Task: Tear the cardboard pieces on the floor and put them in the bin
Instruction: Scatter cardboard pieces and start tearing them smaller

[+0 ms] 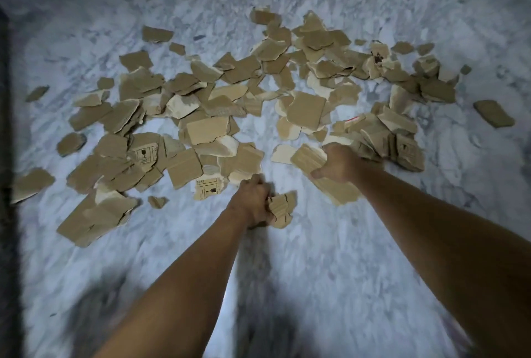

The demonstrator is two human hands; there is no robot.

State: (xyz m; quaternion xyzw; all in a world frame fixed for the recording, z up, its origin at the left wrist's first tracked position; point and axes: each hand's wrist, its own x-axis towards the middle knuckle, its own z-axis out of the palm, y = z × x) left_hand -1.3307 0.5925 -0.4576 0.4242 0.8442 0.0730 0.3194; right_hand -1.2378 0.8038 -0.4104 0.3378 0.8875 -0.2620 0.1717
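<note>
Several torn brown cardboard pieces (207,127) lie scattered over the white marble floor (316,257), in a wide band across the middle of the view. My left hand (253,202) is closed around a small crumpled cardboard scrap (283,209) near the front of the pile. My right hand (340,162) grips a larger flat cardboard piece (324,176) just to the right, its thumb pressed on the top face. Both arms reach forward from the bottom of the view. No bin is in view.
A dark edge (7,185) runs down the left side of the view. Stray cardboard pieces (492,113) lie apart at the far right and far left. Bare marble floor spreads in front of the pile, under my arms.
</note>
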